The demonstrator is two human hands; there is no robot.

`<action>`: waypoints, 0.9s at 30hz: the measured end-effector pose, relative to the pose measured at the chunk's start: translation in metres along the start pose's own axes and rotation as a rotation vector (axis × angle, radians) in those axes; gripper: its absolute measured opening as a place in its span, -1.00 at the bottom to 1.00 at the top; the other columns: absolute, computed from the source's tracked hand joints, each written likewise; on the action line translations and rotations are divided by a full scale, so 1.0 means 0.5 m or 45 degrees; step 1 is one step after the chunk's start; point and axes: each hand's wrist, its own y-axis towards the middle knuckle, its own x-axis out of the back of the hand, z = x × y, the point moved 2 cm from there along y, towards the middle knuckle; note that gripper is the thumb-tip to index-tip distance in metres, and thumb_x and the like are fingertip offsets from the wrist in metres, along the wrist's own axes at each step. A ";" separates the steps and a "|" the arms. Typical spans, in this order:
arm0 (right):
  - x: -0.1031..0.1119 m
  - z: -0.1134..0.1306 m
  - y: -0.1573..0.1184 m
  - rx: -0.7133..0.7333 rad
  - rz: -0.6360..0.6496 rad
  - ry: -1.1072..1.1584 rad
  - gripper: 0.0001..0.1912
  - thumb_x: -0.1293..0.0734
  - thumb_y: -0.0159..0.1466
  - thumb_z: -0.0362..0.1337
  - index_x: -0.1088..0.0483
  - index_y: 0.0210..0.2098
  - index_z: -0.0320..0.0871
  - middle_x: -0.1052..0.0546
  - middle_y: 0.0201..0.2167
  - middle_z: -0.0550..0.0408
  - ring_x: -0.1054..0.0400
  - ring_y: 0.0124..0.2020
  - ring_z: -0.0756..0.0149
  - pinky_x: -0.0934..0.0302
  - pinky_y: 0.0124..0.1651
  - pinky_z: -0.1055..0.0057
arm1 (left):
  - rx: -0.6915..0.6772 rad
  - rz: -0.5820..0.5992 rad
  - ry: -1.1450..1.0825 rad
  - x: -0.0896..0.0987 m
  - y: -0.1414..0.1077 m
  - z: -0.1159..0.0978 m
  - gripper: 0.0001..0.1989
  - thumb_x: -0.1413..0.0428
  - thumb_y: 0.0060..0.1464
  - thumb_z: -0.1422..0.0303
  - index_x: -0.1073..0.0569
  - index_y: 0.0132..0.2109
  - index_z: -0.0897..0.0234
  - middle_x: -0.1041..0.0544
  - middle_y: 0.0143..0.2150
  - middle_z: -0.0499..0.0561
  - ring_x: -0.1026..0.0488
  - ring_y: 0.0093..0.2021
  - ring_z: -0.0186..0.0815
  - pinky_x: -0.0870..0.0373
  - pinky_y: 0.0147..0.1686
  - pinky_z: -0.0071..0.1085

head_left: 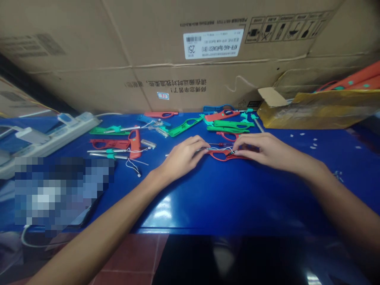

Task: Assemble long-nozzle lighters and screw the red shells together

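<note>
A red stick-lighter casing [219, 154] with a finger loop lies low over the blue table, between my two hands. White wire [222, 149] runs along its upper edge from one hand to the other. My left hand [187, 156] pinches the casing's left end, thumb and fingers together. At the right part, my right hand [261, 148] has its fingertips closed on the casing where the wire ends; the small part under them is hidden. Just beyond the casing lies a screwdriver [220, 144] with a thin shaft.
Green lighter casings [187, 126] and other lighter parts lie behind the hands. Metal tubes with wires [108, 155] are at left, near a power strip [53, 142] and a pixelated device [62, 194]. A cardboard box [320, 109] stands back right; white bits [313, 147] lie before it.
</note>
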 end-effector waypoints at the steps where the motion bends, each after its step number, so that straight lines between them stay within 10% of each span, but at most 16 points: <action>1: -0.001 -0.002 -0.001 -0.013 0.021 -0.006 -0.82 -0.28 0.42 -0.15 -0.48 -0.19 -0.07 -0.60 -0.20 0.08 -0.47 -0.22 0.27 -0.26 -0.14 0.35 | 0.000 0.004 -0.003 0.000 0.000 -0.001 -0.80 -0.04 0.39 0.37 -0.53 0.01 0.30 -0.54 -0.03 0.10 -0.50 -0.03 -0.23 -0.47 0.00 -0.24; 27: -0.014 -0.001 0.005 -0.083 0.071 0.056 -0.79 -0.30 0.38 -0.10 -0.43 -0.28 -0.09 -0.56 -0.32 0.06 -0.35 -0.40 0.32 -0.18 -0.33 0.37 | -0.022 0.105 -0.025 0.004 -0.001 -0.005 -0.77 -0.06 0.38 0.36 -0.55 0.05 0.28 -0.52 -0.02 0.11 -0.51 -0.03 -0.22 -0.49 0.01 -0.22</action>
